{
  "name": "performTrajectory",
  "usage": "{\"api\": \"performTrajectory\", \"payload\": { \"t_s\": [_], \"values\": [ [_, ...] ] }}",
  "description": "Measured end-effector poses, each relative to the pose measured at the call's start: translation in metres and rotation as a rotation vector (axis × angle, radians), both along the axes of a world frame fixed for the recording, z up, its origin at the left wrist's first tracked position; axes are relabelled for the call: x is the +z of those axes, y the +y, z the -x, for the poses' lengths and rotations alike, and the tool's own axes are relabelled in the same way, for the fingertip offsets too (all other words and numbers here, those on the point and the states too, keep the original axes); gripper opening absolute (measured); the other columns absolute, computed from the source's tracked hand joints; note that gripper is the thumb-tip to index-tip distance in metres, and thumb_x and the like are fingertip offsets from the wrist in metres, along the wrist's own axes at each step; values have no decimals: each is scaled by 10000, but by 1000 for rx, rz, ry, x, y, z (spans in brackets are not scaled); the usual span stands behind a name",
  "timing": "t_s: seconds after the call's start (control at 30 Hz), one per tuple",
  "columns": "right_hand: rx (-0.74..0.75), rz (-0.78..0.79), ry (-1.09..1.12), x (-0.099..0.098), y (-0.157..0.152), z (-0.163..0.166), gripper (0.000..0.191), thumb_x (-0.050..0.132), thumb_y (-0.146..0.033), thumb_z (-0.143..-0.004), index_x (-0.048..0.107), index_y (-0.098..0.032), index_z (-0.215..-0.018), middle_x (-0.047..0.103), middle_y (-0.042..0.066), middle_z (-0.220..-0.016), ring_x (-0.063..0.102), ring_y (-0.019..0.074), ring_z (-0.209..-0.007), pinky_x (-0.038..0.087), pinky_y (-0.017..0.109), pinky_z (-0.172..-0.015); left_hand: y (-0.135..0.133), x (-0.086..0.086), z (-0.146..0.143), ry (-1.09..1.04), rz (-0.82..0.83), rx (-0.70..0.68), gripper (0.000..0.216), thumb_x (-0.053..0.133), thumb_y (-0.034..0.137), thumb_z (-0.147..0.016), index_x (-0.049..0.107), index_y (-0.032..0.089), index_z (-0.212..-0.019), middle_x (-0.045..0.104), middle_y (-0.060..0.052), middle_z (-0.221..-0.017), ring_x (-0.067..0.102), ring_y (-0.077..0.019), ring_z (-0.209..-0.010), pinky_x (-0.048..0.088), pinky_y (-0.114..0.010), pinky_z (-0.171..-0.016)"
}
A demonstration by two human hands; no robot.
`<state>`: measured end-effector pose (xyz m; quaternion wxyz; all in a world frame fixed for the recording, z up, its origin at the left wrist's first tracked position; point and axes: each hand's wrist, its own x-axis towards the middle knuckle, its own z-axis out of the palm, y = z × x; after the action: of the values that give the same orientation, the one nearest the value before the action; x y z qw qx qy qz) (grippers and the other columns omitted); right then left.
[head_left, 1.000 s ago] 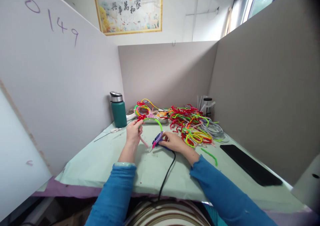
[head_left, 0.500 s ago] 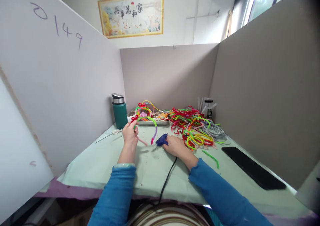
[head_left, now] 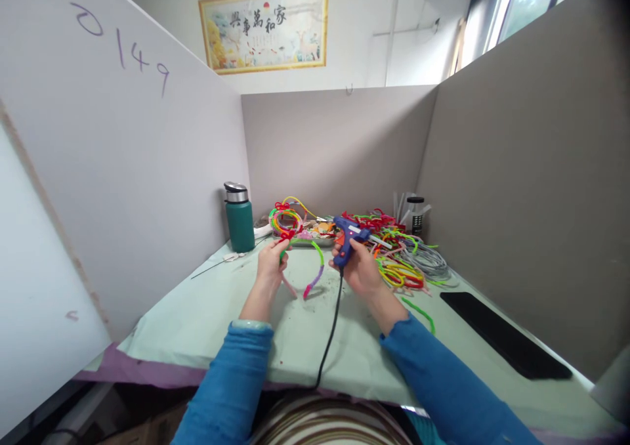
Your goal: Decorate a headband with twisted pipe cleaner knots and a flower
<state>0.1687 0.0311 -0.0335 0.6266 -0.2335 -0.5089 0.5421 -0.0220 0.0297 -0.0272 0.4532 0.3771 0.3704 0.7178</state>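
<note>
Head view: can read "0149" [head_left: 119, 48] in purple marker high on left panel [head_left: 172, 169]; can't decode a faint mark lower down. On wall, inside framed picture [head_left: 266, 35], can read 家和萬事興 right to left; can't read the small lines below. Can't resolve the print on the black-lidded jar [head_left: 416, 216], back right. Pinching multicoloured fuzzy hoop [head_left: 321, 254] in left hand [head_left: 270, 263], clamped between thumb and fingers right by the red bow [head_left: 287, 235], out over the middle of table [head_left: 295, 346]; unjoined at bottom, magenta tip and pale pink end apart. Hiding part of the hoop's left side under those fingers. Gripping blue glue gun [head_left: 350, 233] in right hand [head_left: 363, 271], wrapped around handle, just right of hoop, not touching it. Sticking out the gun's back: pale stick [head_left: 382, 241]. Running down past table edge, then lost: black cable [head_left: 336, 314]. Blocked partly by gun and hand: pile of fuzzy stems [head_left: 369, 220]. Hard to sort out: contents of tray [head_left: 325, 242]. Cut off at bottom: blue sleeves [head_left: 224, 373]; at top right: window [head_left: 522, 12].
</note>
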Motion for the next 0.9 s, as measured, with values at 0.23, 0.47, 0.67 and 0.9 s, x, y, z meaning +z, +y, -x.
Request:
{"api": "performTrajectory", "payload": {
  "t_s": [0.23,0.47,0.67,0.9],
  "values": [
    [136,-40,-149,-10,-22,15,268,612,-441,-734,557,-184,-785,471,-38,-561,426,95,-464,375,240,-455,4,-5,-3,26,49,-34,341,696,408,-589,566,137,-750,575,6,-617,321,-14,-354,104,-169,-333],
    [-46,-166,-469,-15,-24,12,333,590,-490,-763,566,-171,-671,465,-24,-520,406,99,-460,312,240,-434,2,-1,-3,-12,77,-47,334,681,399,-587,600,123,-758,585,-1,-630,320,-15,-351,109,-183,-332],
    [-167,-228,-562,-21,-19,14,349,585,-506,-752,509,-196,-610,437,-28,-523,362,104,-467,277,243,-414,1,-2,-4,21,84,-21,341,706,406,-568,606,118,-722,587,-12,-627,326,-18,-364,118,-184,-339],
    [-222,-233,-556,-25,-15,15,327,584,-509,-747,540,-195,-666,457,-29,-557,372,106,-486,293,241,-442,0,-5,-3,44,34,-53,370,745,386,-553,606,129,-782,565,9,-639,332,-18,-382,128,-182,-348]
  ]
}}
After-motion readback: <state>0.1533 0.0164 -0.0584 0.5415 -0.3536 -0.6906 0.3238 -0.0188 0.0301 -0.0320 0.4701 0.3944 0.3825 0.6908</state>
